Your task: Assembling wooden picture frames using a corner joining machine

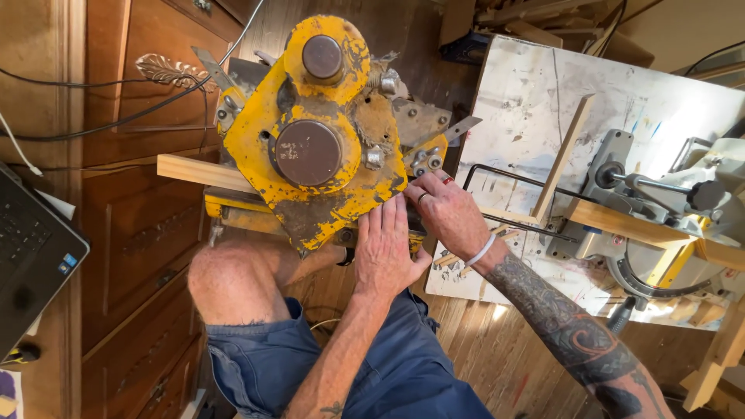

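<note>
A worn yellow machine (pixel 318 132) with two round dark caps fills the middle of the head view. A pale wooden strip (pixel 198 171) runs under it and sticks out at the left. My left hand (pixel 386 248) lies flat with its fingers pointing up against the machine's lower right edge. My right hand (pixel 446 209), with a ring and a white wristband, presses beside it, fingertips at the machine's right side near the metal fittings (pixel 425 159). What lies under the fingers is hidden. My bare knee (pixel 233 279) is bent just below the machine.
A white, stained board (pixel 535 101) lies to the right with a thin wooden strip (pixel 563 159) on it. A mitre saw (pixel 660 209) stands at the far right. A dark wooden cabinet (pixel 132 233), cables and a laptop (pixel 31 256) are on the left.
</note>
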